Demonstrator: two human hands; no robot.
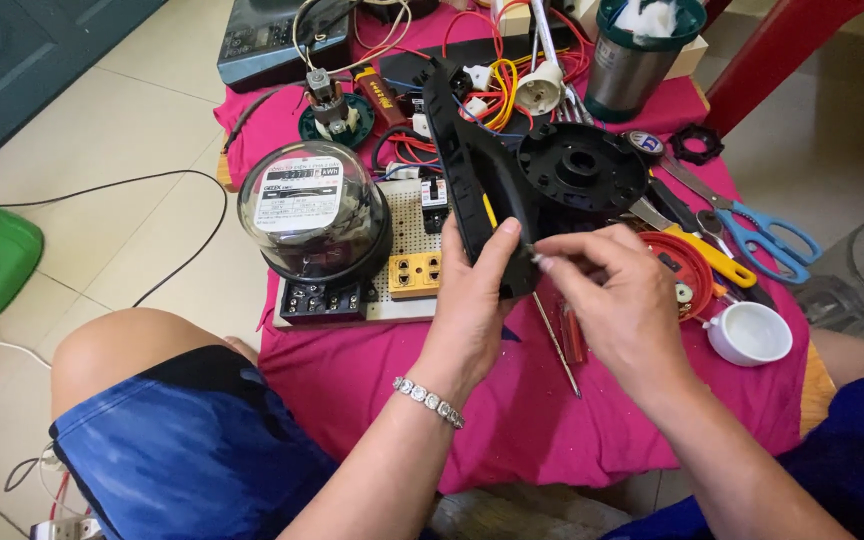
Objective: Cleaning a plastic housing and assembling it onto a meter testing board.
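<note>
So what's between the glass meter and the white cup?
In the head view, both hands holding a black plastic part sit between the meter and cup.

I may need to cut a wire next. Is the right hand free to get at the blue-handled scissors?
Probably, but not at once: the right hand is pinching something small at the black plastic part. The blue-handled scissors lie uncovered on the pink cloth to its right.

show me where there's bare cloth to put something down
Bare pink cloth lies at the near edge, below the meter board and left of the left hand. Crowded: the far side with wires, and by the scissors and white cup.
</note>
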